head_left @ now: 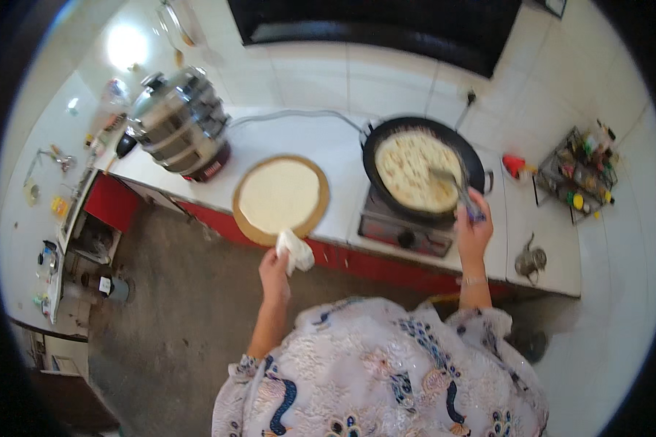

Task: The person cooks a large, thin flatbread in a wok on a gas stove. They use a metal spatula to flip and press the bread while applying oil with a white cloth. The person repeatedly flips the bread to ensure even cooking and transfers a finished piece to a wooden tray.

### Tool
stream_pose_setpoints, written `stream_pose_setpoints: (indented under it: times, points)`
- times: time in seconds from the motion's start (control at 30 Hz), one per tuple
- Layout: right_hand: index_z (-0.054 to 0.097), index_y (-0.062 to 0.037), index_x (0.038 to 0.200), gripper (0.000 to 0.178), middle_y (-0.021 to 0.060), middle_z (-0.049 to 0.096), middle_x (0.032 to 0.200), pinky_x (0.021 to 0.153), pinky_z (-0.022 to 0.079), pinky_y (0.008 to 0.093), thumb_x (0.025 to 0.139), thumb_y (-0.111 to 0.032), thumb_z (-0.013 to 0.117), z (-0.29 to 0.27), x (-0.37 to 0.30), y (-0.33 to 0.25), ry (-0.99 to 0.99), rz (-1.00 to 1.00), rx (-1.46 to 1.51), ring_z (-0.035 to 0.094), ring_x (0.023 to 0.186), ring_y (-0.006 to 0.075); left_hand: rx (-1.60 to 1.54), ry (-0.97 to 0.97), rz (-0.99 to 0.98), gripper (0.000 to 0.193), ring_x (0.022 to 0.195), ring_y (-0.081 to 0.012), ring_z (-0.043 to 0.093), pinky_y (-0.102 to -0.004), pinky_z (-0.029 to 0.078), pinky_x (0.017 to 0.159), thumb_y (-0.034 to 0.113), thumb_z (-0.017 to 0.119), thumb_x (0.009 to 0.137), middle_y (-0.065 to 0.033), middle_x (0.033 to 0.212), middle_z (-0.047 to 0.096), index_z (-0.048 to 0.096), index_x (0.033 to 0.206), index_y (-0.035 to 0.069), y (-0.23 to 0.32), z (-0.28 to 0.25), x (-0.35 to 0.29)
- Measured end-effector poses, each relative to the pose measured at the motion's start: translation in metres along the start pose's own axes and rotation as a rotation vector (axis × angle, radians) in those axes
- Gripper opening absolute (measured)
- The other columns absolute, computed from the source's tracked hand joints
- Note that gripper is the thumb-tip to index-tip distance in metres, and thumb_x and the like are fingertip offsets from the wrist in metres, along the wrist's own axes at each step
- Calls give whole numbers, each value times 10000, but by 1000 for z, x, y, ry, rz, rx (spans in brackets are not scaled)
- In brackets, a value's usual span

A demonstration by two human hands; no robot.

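Observation:
A browned flatbread (408, 164) lies in a black wok (375, 138) on a gas stove (386, 229). My right hand (474, 227) is closed round the handle of a spatula (455, 182), whose blade rests on the bread's right part. My left hand (275, 275) grips a crumpled white cloth (296, 253) at the counter's front edge. Just beyond the cloth, a pale rolled-out round of dough (279, 195) sits on a round wooden board (321, 211).
On the white counter (335, 167), a stacked metal steamer (182, 124) stands at the left. To the right are a wire spice rack (572, 175), a small red packet (514, 166) and a little metal pot (530, 261). A hose (291, 113) runs along the wall.

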State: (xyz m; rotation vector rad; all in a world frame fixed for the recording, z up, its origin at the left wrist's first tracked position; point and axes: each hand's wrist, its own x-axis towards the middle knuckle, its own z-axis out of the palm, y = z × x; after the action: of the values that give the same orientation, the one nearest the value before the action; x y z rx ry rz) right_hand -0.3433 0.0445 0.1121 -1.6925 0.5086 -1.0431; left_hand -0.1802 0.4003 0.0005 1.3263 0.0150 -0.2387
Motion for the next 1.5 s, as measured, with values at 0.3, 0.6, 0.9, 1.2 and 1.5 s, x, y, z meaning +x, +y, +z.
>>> stream_pose_setpoints:
  times: [0.3, 0.6, 0.9, 1.2, 1.5]
  points:
    - [592, -9, 1101, 342, 90, 600, 964, 693, 460, 231, 824, -195, 666, -32, 19, 3, 140, -363, -269, 573, 780, 129, 7, 76, -185, 152, 682, -96, 551, -244, 439, 575, 195, 566, 876, 0, 821, 605, 585, 951, 64, -14, 28, -43]
    - [567, 4, 816, 257, 133, 611, 944, 803, 444, 339, 868, -246, 593, -52, 20, 45, 65, -225, -80, 572, 868, 227, -12, 2, -201, 130, 663, -75, 540, -229, 427, 563, 184, 572, 874, 8, 801, 603, 591, 916, 62, -19, 68, -27]
    - [560, 5, 914, 137, 109, 631, 937, 565, 490, 210, 890, -124, 523, -49, 16, -9, 11, -57, 149, 559, 611, 71, 6, -8, -173, 136, 678, -61, 536, -215, 422, 620, 133, 596, 858, -6, 813, 615, 611, 911, 9, -34, 61, -40]
    - [545, 4, 910, 103, 114, 632, 939, 563, 473, 209, 853, -82, 543, -19, 18, -1, -200, 36, 160, 544, 620, 68, 43, -1, -189, 144, 674, -97, 572, -241, 449, 572, 175, 575, 870, -10, 812, 622, 598, 944, 53, -31, 50, -34]
    - [608, -10, 824, 136, 62, 653, 795, 488, 445, 211, 807, -139, 567, -57, 58, -33, -326, 74, -33, 522, 533, 57, 37, -18, -170, 132, 643, -90, 551, -234, 437, 561, 164, 578, 867, -19, 795, 618, 596, 924, 46, -31, 53, -37]
